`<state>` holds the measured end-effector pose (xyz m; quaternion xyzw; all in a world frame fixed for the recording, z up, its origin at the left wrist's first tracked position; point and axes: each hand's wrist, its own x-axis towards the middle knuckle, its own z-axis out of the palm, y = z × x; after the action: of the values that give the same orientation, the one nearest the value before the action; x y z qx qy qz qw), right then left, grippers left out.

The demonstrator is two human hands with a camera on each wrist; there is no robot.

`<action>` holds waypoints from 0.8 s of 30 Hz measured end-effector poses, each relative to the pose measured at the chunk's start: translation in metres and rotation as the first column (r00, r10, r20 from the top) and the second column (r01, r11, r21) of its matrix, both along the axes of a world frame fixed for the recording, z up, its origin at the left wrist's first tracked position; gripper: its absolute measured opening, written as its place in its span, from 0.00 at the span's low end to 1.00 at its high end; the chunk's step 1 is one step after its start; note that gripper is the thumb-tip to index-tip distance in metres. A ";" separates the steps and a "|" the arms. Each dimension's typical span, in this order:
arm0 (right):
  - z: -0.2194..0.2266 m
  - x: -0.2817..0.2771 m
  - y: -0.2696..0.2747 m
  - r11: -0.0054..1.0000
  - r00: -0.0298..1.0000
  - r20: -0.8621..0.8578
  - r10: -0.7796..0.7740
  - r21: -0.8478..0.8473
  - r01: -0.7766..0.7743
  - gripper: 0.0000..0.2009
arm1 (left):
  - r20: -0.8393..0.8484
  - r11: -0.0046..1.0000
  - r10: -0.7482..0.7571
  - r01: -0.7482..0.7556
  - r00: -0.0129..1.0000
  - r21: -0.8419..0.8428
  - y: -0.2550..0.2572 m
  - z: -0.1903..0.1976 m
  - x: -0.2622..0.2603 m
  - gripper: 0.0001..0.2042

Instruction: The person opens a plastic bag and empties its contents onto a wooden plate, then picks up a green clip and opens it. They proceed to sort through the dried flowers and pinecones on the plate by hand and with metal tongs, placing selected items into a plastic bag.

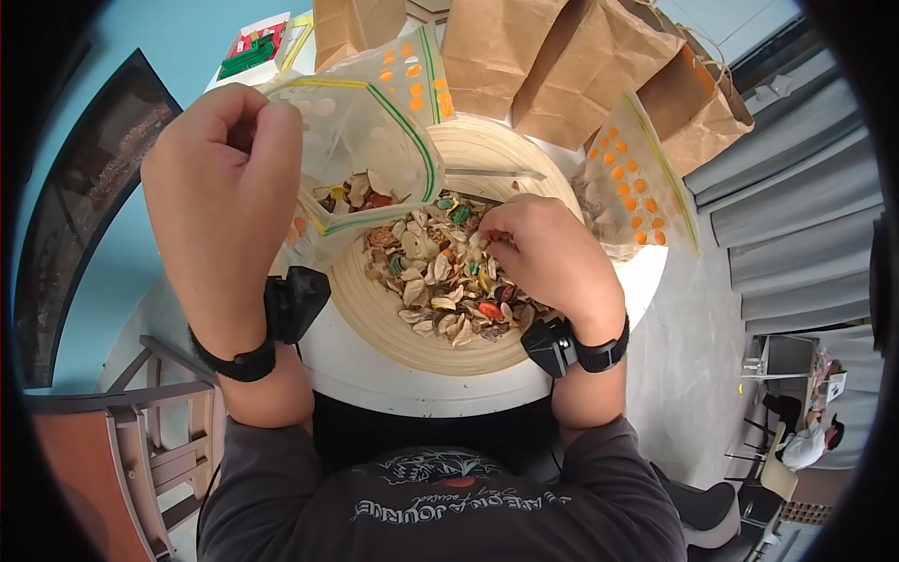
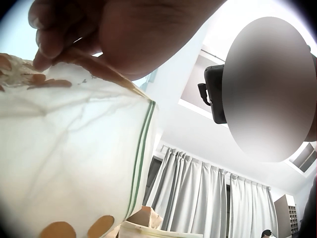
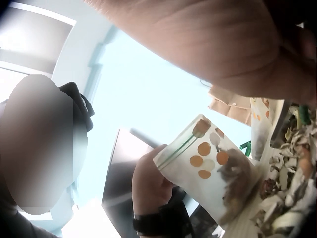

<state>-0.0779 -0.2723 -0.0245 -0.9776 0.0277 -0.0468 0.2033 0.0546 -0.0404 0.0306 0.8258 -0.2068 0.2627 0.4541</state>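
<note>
My left hand (image 1: pixel 220 178) grips a translucent zip bag (image 1: pixel 342 122) by its upper edge and holds it tilted, its green-and-yellow-lined mouth facing the pile. Some dried petals (image 1: pixel 361 192) lie inside the bag. In the left wrist view, fingers pinch the bag's edge, and orange dots (image 2: pixel 101 226) show on its side. A heap of potpourri (image 1: pixel 435 272), with pale petals and green, red and orange pieces, covers part of a round wooden tray (image 1: pixel 375 347). My right hand (image 1: pixel 557 253) reaches into the heap with bent fingers; I cannot tell whether they hold a piece.
A dotted zip bag (image 1: pixel 632 187) stands right of the tray, another (image 1: pixel 412 75) behind it. Brown paper bags (image 1: pixel 581 75) line the table's back. A thin metal strip (image 1: pixel 496 173) lies on the tray. At the back left is a box of green and red items (image 1: pixel 253 51).
</note>
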 end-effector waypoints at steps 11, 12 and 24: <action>-0.005 0.000 0.003 0.999 0.997 -0.061 0.039 -0.034 -0.041 0.09 | -0.043 0.982 -0.190 0.190 0.981 -0.003 -0.007 -0.001 -0.011 0.08; -0.005 0.000 0.003 0.998 0.993 -0.111 0.042 -0.045 -0.047 0.09 | -0.027 0.979 -0.204 0.204 0.979 -0.003 -0.008 -0.002 -0.011 0.08; -0.004 0.002 0.003 0.995 0.996 0.011 0.088 0.036 -0.089 0.13 | -0.027 0.968 -0.249 0.250 0.968 0.004 -0.009 -0.001 -0.013 0.08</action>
<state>-0.0761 -0.2698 -0.0289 -0.9738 -0.0158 -0.0418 0.2228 0.0411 -0.0492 0.0293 0.7984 -0.3040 0.1918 0.4830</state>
